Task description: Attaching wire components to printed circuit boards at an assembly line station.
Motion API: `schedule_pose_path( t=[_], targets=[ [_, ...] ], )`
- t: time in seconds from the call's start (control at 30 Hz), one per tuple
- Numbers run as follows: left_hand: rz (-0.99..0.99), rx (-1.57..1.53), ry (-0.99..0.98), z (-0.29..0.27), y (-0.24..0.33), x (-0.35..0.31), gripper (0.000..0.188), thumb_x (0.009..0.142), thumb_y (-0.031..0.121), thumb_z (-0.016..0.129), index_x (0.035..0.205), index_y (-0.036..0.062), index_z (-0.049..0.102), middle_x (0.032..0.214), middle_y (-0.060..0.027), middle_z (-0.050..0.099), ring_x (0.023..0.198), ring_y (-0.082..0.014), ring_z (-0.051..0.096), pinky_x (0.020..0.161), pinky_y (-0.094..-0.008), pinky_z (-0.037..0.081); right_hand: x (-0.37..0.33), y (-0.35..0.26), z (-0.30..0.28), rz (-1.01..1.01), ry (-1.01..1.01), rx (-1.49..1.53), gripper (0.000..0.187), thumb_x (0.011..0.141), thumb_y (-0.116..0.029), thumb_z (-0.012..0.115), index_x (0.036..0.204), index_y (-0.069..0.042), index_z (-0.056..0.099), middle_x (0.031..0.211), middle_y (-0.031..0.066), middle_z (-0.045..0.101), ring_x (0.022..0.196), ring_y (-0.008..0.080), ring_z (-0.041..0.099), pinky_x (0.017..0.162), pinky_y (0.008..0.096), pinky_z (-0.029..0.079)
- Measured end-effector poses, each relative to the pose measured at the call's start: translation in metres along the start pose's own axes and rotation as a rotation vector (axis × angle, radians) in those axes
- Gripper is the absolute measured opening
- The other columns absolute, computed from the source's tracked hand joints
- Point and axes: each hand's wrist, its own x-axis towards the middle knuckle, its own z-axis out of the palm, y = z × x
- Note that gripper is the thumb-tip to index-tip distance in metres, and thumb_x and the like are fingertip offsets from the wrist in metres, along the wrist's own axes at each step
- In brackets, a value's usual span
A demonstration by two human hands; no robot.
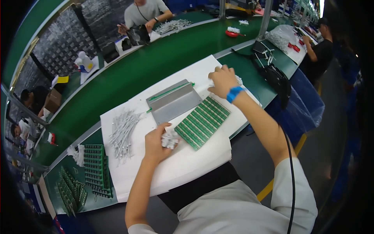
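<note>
My left hand (155, 143) is closed around a clump of small white parts (170, 139), low over the white sheet (163, 175). Just to its right lies a green circuit board panel (202, 123) with pale rows across it. My right hand (224, 81), with a blue band at the wrist, is beyond the panel's far right corner. Its fingers curl downward beside a pile of white parts (239, 80); what they grip is hidden. Between the hands and farther off sits a grey metal tray (175, 105) with a green strip along its back.
White cable pieces (124, 132) lie heaped at the left of the sheet. Stacked green boards (94, 167) and loose boards (70, 191) are farther left. A black bag (274, 78) lies at the right. Across the green belt (156, 54) a person (144, 15) works; another (321, 45) is at far right.
</note>
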Motion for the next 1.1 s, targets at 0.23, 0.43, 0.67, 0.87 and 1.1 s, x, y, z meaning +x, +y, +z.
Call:
schedule_pose_path(
  t=[0.23, 0.43, 0.67, 0.87, 1.1],
  targets=[
    [-0.604, -1.162, 0.034, -0.016, 0.053, 0.051, 0.019, 0.102, 0.022, 0.055, 0.094, 0.0076, 0.045, 0.067, -0.0006, 0.044, 0.051, -0.0073, 0.042, 0.045, -0.0226, 0.031, -0.067, -0.076, -0.043, 0.107, 0.136, 1.229, 0.023, 0.089, -0.015, 0.072, 0.107, 0.000, 0.069, 0.096, 0.0087, 0.066, 0.081, 0.0140, 0.063, 0.072, 0.0270, 0.050],
    [-0.641, -1.219, -0.170, 0.021, 0.048, 0.070, 0.028, 0.102, 0.031, 0.058, 0.102, 0.0027, 0.055, 0.068, -0.0034, 0.054, 0.051, -0.0099, 0.047, 0.046, -0.0249, 0.037, -0.082, -0.109, -0.012, 0.310, 0.231, 1.648, 0.020, 0.090, -0.007, 0.072, 0.106, 0.005, 0.069, 0.097, 0.0087, 0.064, 0.083, 0.0126, 0.066, 0.070, 0.0245, 0.052],
    [-0.670, -1.116, -0.213, 0.045, 0.034, 0.067, 0.029, 0.102, 0.031, 0.058, 0.103, 0.0020, 0.059, 0.065, -0.0020, 0.056, 0.052, -0.0090, 0.050, 0.047, -0.0261, 0.040, -0.082, -0.110, 0.004, 0.492, 0.237, 1.521, 0.006, 0.092, -0.003, 0.069, 0.094, 0.001, 0.064, 0.093, 0.0064, 0.060, 0.084, 0.0107, 0.063, 0.064, 0.0240, 0.053],
    [-0.693, -0.942, 0.039, 0.044, 0.018, 0.061, 0.024, 0.103, 0.026, 0.057, 0.098, 0.0030, 0.059, 0.065, 0.0000, 0.055, 0.054, -0.0073, 0.051, 0.047, -0.0252, 0.040, -0.065, -0.102, 0.011, 0.369, 0.699, 1.604, 0.010, 0.099, -0.004, 0.056, 0.105, -0.002, 0.048, 0.094, 0.0108, 0.062, 0.088, 0.0125, 0.062, 0.072, 0.0256, 0.053],
    [0.363, -0.113, 0.037, 0.018, -0.017, 0.026, 0.024, 0.076, 0.015, 0.078, 0.096, 0.0071, 0.068, 0.068, -0.0036, 0.050, 0.056, -0.0189, 0.053, 0.051, -0.0289, 0.042, -0.062, -0.005, -0.010, 0.433, -0.329, 1.395, 0.018, 0.101, -0.019, 0.058, 0.098, -0.002, 0.053, 0.075, 0.0005, 0.057, 0.059, 0.0094, 0.056, 0.055, 0.0259, 0.046]
  ],
)
